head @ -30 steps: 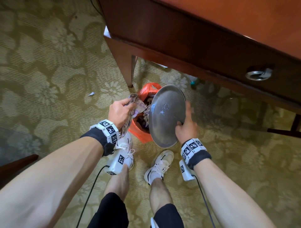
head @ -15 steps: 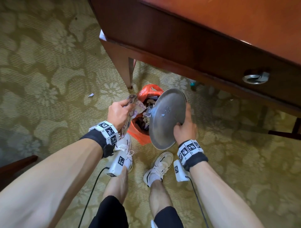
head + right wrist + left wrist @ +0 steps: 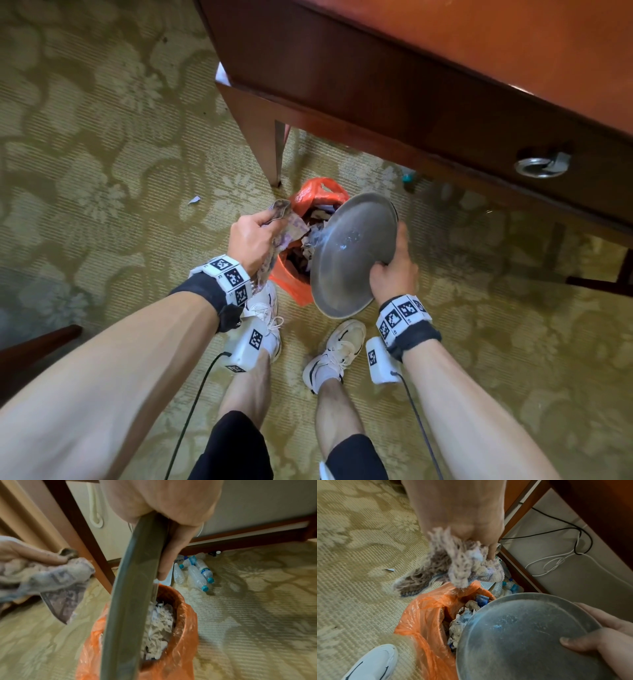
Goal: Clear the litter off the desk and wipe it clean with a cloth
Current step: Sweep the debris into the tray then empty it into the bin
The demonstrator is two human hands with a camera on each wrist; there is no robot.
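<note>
The wooden surface juts in from the upper right, its top cut off by the frame edge, a metal ring pull on the drawer front. Below it, on the patterned carpet by the leg, stands the bin with its orange bag, stuffed with torn paper litter; much of its mouth is hidden behind the round metal tray. The right hand grips that tray by its near rim, thumb curled onto the inner face, fingers stretched along the back, and the tray is tipped steeply over the bin with only specks and a blue crumb clinging to it. The left hand is closed around the bunched cloth, a fuzzy mauve-grey rag hanging just above the bag's left edge; how many fingers wrap it cannot be told, since the wrist view is blurred there. White trainers stand just short of the bin. Plastic bottles lie under the surface beyond the bin, and one small paper scrap sits alone on the carpet to the left.
</note>
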